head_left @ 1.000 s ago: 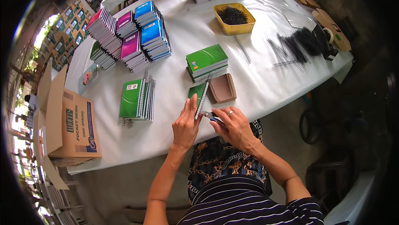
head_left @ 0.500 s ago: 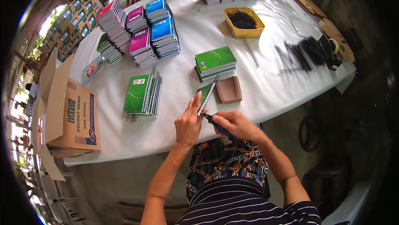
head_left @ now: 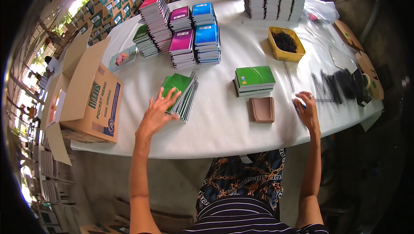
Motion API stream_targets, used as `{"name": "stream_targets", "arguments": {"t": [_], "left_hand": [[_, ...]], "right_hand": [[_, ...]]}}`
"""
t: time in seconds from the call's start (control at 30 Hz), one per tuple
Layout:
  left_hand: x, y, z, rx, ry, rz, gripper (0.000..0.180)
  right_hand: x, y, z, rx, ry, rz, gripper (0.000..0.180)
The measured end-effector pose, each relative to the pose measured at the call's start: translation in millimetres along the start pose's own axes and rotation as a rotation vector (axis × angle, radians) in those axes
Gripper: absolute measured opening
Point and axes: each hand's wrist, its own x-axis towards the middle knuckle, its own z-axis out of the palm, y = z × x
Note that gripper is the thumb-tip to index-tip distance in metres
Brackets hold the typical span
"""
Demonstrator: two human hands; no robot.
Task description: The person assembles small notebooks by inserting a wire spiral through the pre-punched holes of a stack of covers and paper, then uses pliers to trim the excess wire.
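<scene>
My left hand point(head_left: 157, 112) lies with fingers spread on a green spiral notebook point(head_left: 177, 82), the top one of a small stack of coil-bound notebooks. That notebook sits at an angle to those beneath it. Over on the right, my right hand point(head_left: 308, 112) rests low at the table with its fingers curled around blue-handled pliers point(head_left: 297, 103), which the fingers partly hide. Between my hands stand a stack of green notebooks point(head_left: 255, 76) without visible coils and a brown open-topped block point(head_left: 261, 110). A loose black wire coil point(head_left: 289, 77) lies just beyond my right hand.
Right of my right hand lies a heap of black coils point(head_left: 336, 86). A yellow tub point(head_left: 288, 55) holds small black pieces. Red, purple and blue notebook piles point(head_left: 181, 46) stand far left, taller piles point(head_left: 274, 1) at the back. An open cardboard box point(head_left: 92, 109) stands at the left edge.
My hands have moved apart. The left one carried the notebook onto the left stack; the right one moved rightward with the pliers, down to the table. The view has shifted left.
</scene>
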Motion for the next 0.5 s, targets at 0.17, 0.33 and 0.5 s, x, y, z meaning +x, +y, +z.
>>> {"name": "stream_targets", "arguments": {"t": [0.17, 0.33, 0.5], "left_hand": [[-7, 2, 7, 0.061, 0.225, 0.08, 0.083], [-1, 47, 9, -0.106, 0.445, 0.221, 0.071], [10, 91, 43, -0.312, 0.373, 0.282, 0.071]], "right_hand": [[69, -10, 61, 0.357, 0.127, 0.034, 0.026], [126, 12, 83, 0.466, -0.273, 0.523, 0.038], [133, 16, 87, 0.468, -0.226, 0.523, 0.033]]}}
